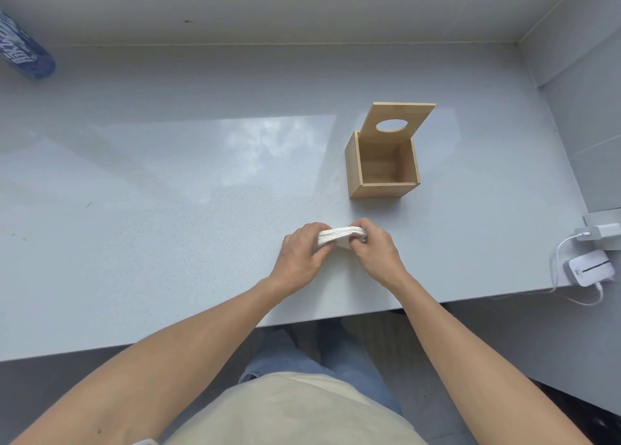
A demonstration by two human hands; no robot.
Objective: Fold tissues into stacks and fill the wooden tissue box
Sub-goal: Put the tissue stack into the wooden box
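Note:
A folded stack of white tissues (340,236) is held between both hands just above the pale counter, near its front edge. My left hand (302,256) grips the stack's left end and my right hand (374,248) grips its right end, fingers curled over the top. The wooden tissue box (383,189) stands beyond the hands, slightly to the right. Its inside looks empty. Its lid (398,116), with an oval hole, is tilted up and back at the far side.
A blue patterned package (25,52) lies at the far left of the counter (168,209). White chargers with cables (589,269) sit at the right edge. A wall runs along the back and right side.

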